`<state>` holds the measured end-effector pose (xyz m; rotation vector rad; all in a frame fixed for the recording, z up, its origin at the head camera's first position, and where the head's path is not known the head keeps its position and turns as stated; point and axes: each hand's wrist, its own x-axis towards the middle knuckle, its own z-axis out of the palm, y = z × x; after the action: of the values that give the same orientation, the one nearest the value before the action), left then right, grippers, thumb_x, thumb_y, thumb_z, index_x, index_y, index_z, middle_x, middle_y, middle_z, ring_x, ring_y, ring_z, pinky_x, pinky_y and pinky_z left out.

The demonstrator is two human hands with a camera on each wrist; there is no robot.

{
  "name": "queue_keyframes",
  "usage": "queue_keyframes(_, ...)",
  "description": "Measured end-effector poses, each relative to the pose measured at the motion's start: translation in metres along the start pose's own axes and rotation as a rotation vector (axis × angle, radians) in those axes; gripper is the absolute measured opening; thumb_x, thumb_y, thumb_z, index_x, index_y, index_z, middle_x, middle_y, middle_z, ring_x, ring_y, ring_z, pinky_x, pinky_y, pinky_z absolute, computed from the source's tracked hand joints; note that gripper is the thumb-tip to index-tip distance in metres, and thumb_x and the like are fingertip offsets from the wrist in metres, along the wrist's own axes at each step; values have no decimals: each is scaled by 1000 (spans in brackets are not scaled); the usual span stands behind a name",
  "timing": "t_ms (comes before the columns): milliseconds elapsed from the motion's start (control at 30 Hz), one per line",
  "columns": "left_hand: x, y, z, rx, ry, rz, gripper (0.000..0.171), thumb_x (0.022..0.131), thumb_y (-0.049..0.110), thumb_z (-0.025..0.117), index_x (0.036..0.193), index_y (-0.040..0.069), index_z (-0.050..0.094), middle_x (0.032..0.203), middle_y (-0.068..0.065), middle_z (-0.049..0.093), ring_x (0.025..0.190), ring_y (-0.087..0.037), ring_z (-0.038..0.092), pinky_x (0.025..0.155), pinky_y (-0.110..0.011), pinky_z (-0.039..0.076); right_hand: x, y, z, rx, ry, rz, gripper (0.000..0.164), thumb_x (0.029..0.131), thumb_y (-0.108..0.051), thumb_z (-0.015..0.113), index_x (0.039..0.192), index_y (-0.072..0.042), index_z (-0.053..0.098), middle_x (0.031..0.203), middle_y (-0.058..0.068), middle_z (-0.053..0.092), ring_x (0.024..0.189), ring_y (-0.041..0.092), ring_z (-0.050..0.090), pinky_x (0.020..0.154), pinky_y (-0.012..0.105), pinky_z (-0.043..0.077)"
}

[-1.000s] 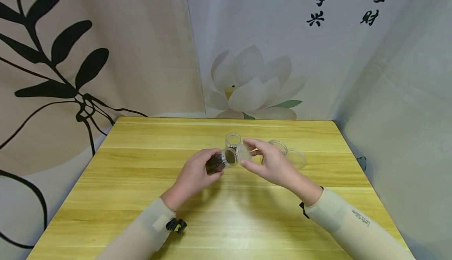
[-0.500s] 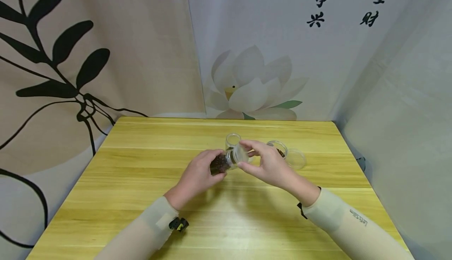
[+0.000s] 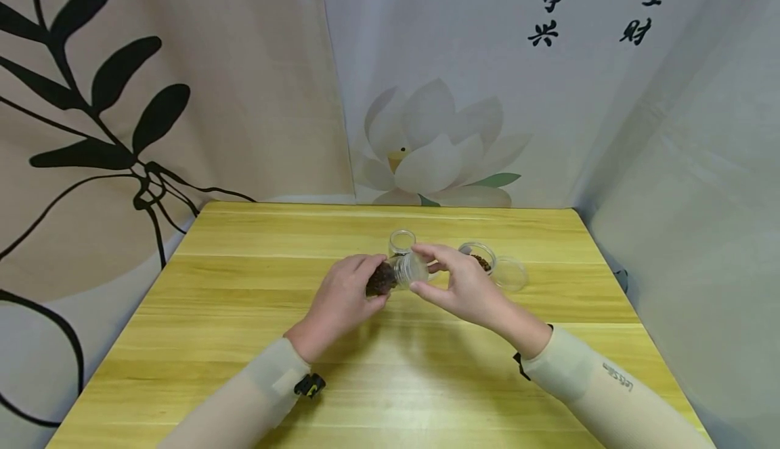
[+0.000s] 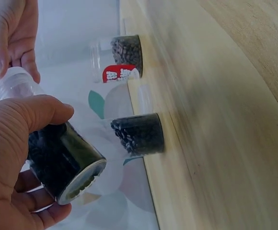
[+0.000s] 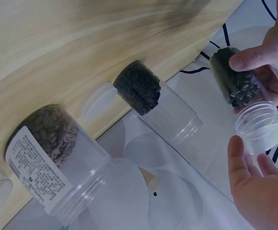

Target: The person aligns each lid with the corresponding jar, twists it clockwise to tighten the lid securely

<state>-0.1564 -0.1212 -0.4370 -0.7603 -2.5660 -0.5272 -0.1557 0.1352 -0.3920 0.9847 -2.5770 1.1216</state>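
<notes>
My left hand [image 3: 344, 290] grips a clear jar [image 4: 64, 158] of dark beans, tilted on its side above the table with its mouth toward the right. Fingers and thumb of my right hand [image 3: 466, 283] pinch a translucent lid [image 3: 417, 267] at the jar's mouth. In the right wrist view the lid covers the threaded neck; whether it is screwed tight cannot be told. Behind my hands stands a second, uncovered jar [image 5: 139, 88] with dark beans low inside. A wider, uncovered labelled jar [image 5: 45, 134] of brown beans stands beyond my right hand.
One loose clear lid [image 3: 510, 273] lies on the wooden table [image 3: 244, 340] right of the wider jar. Another loose lid [image 5: 99, 100] lies between the two standing jars. A printed curtain [image 3: 262, 83] hangs behind the table.
The jar in my left hand has tipped and moved right, and its mouth now meets the lid in my right hand. The standing jars have stayed put.
</notes>
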Motion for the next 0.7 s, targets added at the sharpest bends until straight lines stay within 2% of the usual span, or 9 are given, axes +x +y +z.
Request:
queue_keyframes(100, 0, 2, 0, 35, 10, 21, 68, 80, 25, 96, 138, 8, 65, 123, -13, 74, 112, -32, 73, 102, -52, 61, -1, 1, 1, 8, 2, -4, 58, 95, -18, 84, 146, -6, 61, 135, 11, 72, 106, 24, 78, 97, 39, 65)
queue_keyframes(267, -1, 3, -1, 73, 36, 54, 70, 79, 25, 97, 139, 7, 64, 122, -12, 74, 110, -30, 72, 101, -48, 61, -5, 6, 4, 9, 10, -11, 57, 95, -18, 83, 146, -7, 62, 138, 10, 71, 107, 23, 78, 92, 39, 66)
queue_keyframes(467, -1, 5, 0, 67, 54, 75, 72, 78, 25, 98, 140, 8, 64, 122, -12, 73, 109, -29, 72, 97, -43, 64, -9, 12, 7, 15, 24, -45, 57, 93, -14, 84, 145, -6, 63, 142, 11, 70, 107, 25, 78, 95, 44, 65)
queue_keyframes(700, -1, 7, 2, 55, 54, 79, 71, 78, 22, 98, 140, 10, 65, 123, -12, 73, 110, -29, 72, 97, -43, 64, -11, 13, 6, 64, 6, -54, 56, 92, -11, 85, 143, -2, 63, 143, 15, 68, 114, 28, 75, 94, 39, 66)
